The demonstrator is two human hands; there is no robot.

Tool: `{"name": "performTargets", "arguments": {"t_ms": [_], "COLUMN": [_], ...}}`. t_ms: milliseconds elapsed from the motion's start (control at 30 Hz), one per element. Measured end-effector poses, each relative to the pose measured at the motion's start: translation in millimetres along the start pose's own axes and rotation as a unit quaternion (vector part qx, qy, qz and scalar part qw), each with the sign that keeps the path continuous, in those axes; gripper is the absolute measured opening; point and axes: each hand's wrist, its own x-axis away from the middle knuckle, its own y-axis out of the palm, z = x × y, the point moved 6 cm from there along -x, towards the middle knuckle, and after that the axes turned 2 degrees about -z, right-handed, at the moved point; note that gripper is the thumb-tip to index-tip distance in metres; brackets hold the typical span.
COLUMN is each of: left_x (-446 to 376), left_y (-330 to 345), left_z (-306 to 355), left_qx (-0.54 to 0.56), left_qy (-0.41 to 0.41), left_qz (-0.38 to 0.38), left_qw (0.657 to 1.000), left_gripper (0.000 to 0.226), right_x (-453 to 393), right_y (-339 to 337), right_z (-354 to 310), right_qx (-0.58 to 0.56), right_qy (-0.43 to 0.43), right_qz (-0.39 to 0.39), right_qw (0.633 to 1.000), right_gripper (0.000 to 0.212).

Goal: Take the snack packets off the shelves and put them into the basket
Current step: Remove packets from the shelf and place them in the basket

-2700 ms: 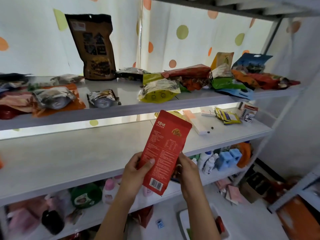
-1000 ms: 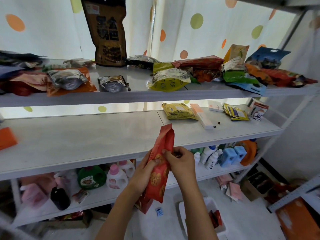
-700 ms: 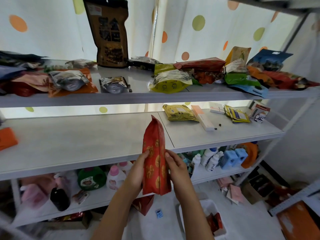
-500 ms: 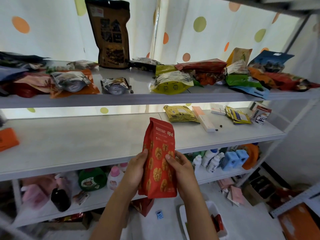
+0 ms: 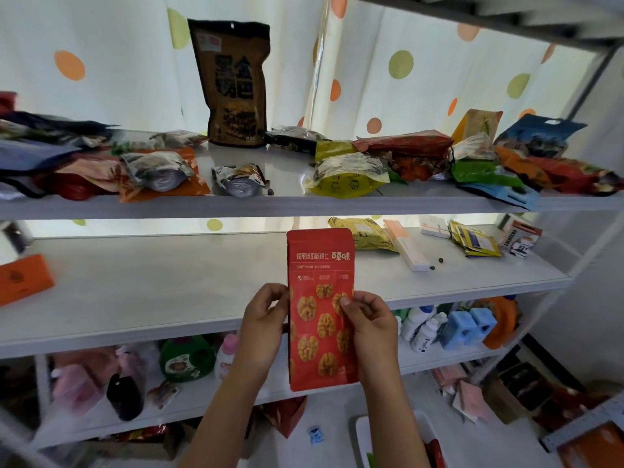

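Left hand pinching the left edge of the red walnut packet, fingers curled round it; right hand gripping the right edge, thumb pressing on the printed front. Packet hanging upright in mid-air, just in front of the middle shelf, facing the camera. Probably feeling light and crinkly, the flat pouch flexing readily and its glossy film likely slipping a little; side seams or the sealed top strip offering the surest hold. White basket waiting low on the floor, near right, partly hidden behind the right forearm. Upper shelf carrying many more snack packets, a tall dark pouch standing at the far side against the spotted curtain.
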Motion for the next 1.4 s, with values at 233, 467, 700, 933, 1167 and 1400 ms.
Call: {"name": "performTargets", "arguments": {"t_ms": [233,467,700,933,1167,1400], "left_x": [-6,-36,-87,-149,-211,-254], "left_y": [-17,-58,-113,-186,-266,-317], "left_z": [64,149,214,253,273,275], "left_qx": [0.021,-0.01,-0.07,-0.08,-0.091,-0.138], "left_qy": [0.048,0.151,0.198,0.196,0.201,0.218], "left_qz": [-0.006,0.0,-0.01,0.053,0.113,0.172], "left_qw": [0.999,0.988,0.978,0.976,0.969,0.951], "left_gripper": [0.023,0.007,0.019,0.019,0.02,0.024], "right_x": [-8,-18,-35,-58,-90,-120], "right_y": [48,122,207,308,412,488], "right_z": [-58,-133,-201,-235,-233,-214], "right_qx": [0.046,0.065,0.115,0.19,0.264,0.222], "right_qy": [-0.096,-0.203,-0.321,-0.369,-0.387,-0.323], "right_qz": [-0.015,-0.053,-0.082,-0.118,-0.144,-0.181], "right_qw": [0.994,0.976,0.937,0.902,0.872,0.902], "right_gripper": [0.008,0.009,0.009,0.009,0.013,0.015]}}
